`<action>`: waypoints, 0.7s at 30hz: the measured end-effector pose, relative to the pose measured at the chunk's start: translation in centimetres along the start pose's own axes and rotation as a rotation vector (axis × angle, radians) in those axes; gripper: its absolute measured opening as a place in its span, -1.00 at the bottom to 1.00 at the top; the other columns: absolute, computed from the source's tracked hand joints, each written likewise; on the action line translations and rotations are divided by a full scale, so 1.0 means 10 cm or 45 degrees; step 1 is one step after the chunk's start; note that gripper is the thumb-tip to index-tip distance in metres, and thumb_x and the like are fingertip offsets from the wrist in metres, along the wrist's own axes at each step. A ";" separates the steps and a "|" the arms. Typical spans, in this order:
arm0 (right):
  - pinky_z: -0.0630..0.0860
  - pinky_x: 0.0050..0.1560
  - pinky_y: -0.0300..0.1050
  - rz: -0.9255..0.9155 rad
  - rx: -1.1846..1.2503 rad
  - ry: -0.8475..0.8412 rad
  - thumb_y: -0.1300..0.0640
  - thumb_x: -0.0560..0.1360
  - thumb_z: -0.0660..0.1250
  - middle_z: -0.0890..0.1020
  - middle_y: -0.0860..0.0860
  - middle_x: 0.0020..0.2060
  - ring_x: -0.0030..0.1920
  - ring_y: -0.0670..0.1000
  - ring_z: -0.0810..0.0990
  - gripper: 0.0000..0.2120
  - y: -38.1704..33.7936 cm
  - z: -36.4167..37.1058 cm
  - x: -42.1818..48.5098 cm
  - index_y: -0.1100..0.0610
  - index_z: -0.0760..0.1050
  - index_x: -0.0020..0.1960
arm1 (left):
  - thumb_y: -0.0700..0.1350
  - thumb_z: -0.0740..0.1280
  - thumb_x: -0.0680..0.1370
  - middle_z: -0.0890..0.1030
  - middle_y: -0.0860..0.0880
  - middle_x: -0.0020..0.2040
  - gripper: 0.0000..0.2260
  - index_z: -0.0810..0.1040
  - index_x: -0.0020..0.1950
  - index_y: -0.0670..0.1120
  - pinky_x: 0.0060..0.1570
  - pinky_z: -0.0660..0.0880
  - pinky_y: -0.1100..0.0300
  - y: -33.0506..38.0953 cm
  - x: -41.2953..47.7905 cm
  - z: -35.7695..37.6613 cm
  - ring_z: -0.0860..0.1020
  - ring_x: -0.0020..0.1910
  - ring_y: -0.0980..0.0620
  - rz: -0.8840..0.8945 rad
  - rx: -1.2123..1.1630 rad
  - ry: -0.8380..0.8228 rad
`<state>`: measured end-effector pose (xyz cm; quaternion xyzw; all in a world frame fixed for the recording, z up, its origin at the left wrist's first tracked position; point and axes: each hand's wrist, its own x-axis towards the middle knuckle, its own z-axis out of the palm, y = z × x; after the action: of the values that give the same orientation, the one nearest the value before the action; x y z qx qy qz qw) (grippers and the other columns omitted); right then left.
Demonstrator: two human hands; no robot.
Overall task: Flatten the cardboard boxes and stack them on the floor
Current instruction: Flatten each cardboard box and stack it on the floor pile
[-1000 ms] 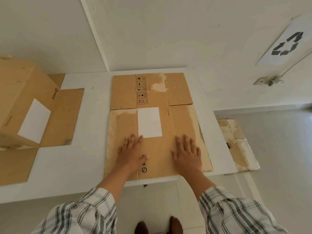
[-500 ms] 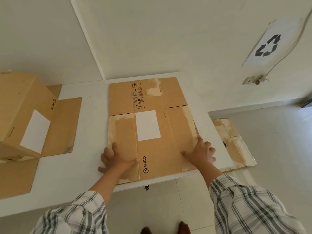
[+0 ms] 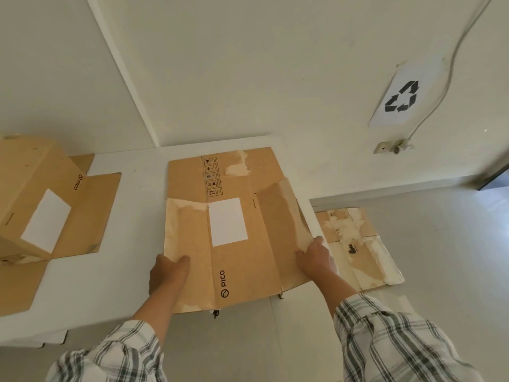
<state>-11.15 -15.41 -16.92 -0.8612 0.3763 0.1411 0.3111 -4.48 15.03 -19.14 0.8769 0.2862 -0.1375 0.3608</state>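
White bench (image 3: 129,277) set into the corner of a pale-walled room, with grey floor (image 3: 446,216) to its right. On the wall hangs a paper sheet printed with a black recycling symbol (image 3: 402,97), above a white wall socket (image 3: 394,146) whose cable runs upward.

My left grip (image 3: 166,274) clasps the near left edge of the flattened brown cardboard box (image 3: 242,271), thumb on top and fingers underneath, out of view. My right grip (image 3: 315,257) holds the near right edge, thumb across the top face. Both forearms reach forward in plaid sleeves (image 3: 385,340).

The flattened box lies on the bench, near end overhanging the front edge, right side seemingly lifted a little. It carries a white rectangular label (image 3: 228,221).

At far left stands an unflattened brown cardboard box (image 3: 33,194) with flaps spread on the bench; I cannot see inside. On the floor beside the bench lies a flat stack of torn brown cardboard (image 3: 363,252).
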 end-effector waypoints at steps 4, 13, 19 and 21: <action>0.40 -0.09 -0.02 -0.105 -0.059 0.102 0.07 0.61 0.23 0.57 0.18 0.15 0.11 0.22 0.57 -0.61 0.43 -0.53 0.05 0.22 0.21 0.33 | 0.08 0.34 0.50 0.57 -0.09 -0.03 -0.64 0.45 0.17 -0.11 -0.13 0.52 0.02 0.18 -0.63 0.38 0.54 -0.14 -0.16 0.007 -0.040 0.087; 0.41 -0.07 0.01 -0.028 -0.064 0.261 0.12 0.57 0.22 0.56 0.18 0.16 0.15 0.27 0.56 -0.65 1.83 -1.84 0.27 0.23 0.24 0.29 | 0.04 0.33 0.46 0.58 -0.09 -0.07 -0.72 0.46 0.08 -0.09 -0.05 0.57 -0.01 1.03 -1.96 1.56 0.56 -0.15 -0.15 0.140 -0.020 0.057; 0.44 -0.03 0.07 0.064 0.001 0.357 0.11 0.58 0.22 0.55 0.19 0.15 0.13 0.29 0.55 -0.71 2.59 -2.59 0.66 0.21 0.24 0.21 | 0.03 0.33 0.48 0.56 -0.08 -0.04 -0.70 0.44 0.12 -0.10 -0.11 0.52 0.04 1.74 -2.47 2.39 0.55 -0.14 -0.15 0.259 -0.009 -0.039; 0.42 -0.07 0.04 0.094 0.002 0.390 0.11 0.58 0.22 0.55 0.18 0.14 0.12 0.28 0.55 -0.71 2.79 -2.82 0.86 0.21 0.24 0.21 | 0.03 0.32 0.48 0.57 -0.08 -0.04 -0.71 0.44 0.11 -0.10 -0.10 0.53 0.03 1.99 -2.57 2.71 0.55 -0.13 -0.15 0.290 -0.004 -0.063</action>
<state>-25.59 -52.94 -11.35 -0.8581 0.4507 0.0191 0.2454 -13.94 -26.05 -15.63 0.8995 0.1760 -0.1166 0.3825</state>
